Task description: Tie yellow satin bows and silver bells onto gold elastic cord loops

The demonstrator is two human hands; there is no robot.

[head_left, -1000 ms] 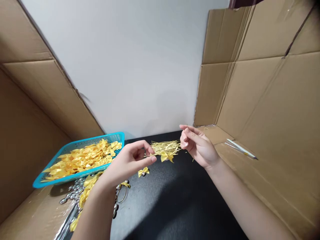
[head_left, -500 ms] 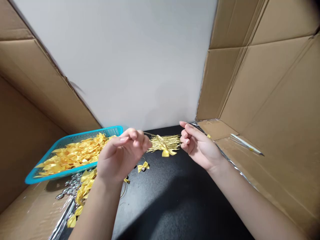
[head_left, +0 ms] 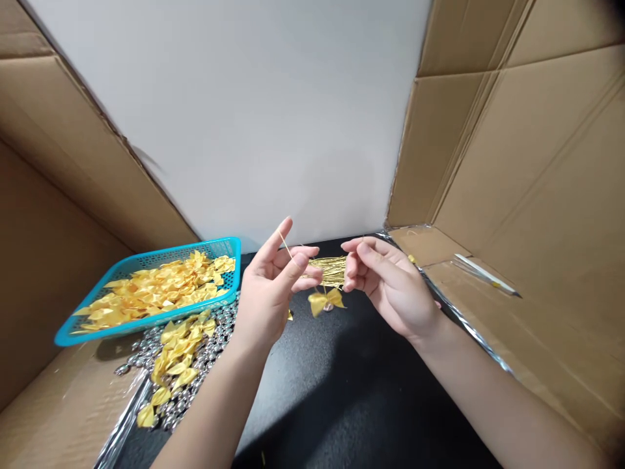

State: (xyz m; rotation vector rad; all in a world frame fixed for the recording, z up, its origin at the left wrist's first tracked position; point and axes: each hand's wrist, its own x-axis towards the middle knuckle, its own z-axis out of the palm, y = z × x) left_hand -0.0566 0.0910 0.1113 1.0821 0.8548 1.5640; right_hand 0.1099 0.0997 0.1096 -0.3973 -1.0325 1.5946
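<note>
My left hand (head_left: 271,283) pinches a thin gold cord (head_left: 285,244) between thumb and fingers, its index finger raised. Between the hands, a yellow ribbon bow (head_left: 319,302) hangs in the air, with a small shiny bead at its middle. Facing it from the right, my right hand (head_left: 385,277) has thumb and index finger pressed together; what they hold, if anything, is too fine to make out. Behind the bow lies a bundle of gold cords (head_left: 329,270) on the black tabletop (head_left: 336,391), partly hidden by the fingers.
On the left stands a blue plastic basket (head_left: 146,320) full of yellow bows. More bows (head_left: 178,355) and many silver beads (head_left: 222,326) lie before it. A white pen-like tool (head_left: 486,273) rests on cardboard at the right. Cardboard walls (head_left: 527,143) flank both sides.
My left hand has turned and raised its index finger, shifting right towards my right hand. The hanging bow has turned, and a bead shows on it. My right hand has brought thumb and index finger together.
</note>
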